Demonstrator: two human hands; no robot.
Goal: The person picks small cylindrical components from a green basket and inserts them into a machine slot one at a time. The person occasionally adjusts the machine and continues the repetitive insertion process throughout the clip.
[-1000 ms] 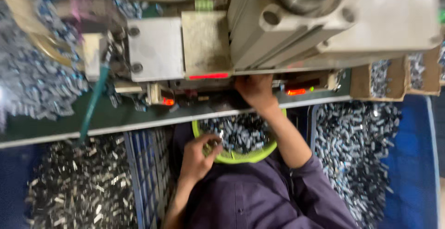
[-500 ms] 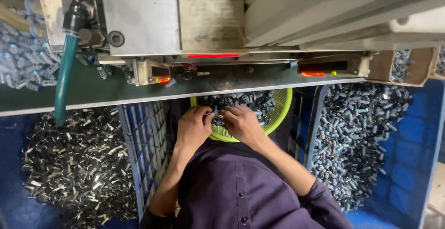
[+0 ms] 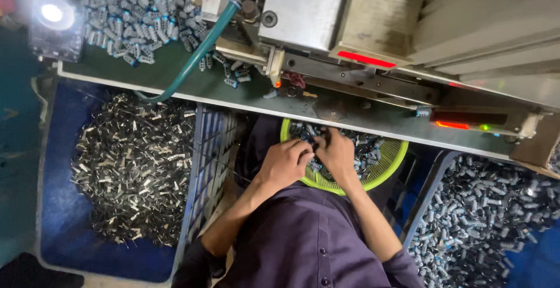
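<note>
A lime-green round basket [image 3: 382,174] rests on my lap, holding several small dark cylindrical parts with blue bands [image 3: 359,148]. My left hand [image 3: 286,162] and my right hand [image 3: 337,151] meet over the basket's left half, fingertips pinched together around one or more of these small parts. What exactly sits between the fingers is too small to tell. Above the hands runs the green bench edge [image 3: 373,125] with a grey metal machine [image 3: 361,25] on it.
A blue bin of thin metal pieces [image 3: 134,165] lies at left, beside a blue slatted crate wall [image 3: 210,160]. A blue bin of banded cylinders [image 3: 496,218] sits at right. More cylinders [image 3: 134,14] pile on the bench by a teal hose [image 3: 198,55] and a lamp [image 3: 51,13].
My right hand came down from the machine slot to the basket and joined the left hand there. The camera view shifted, showing more of the bench's left side.
</note>
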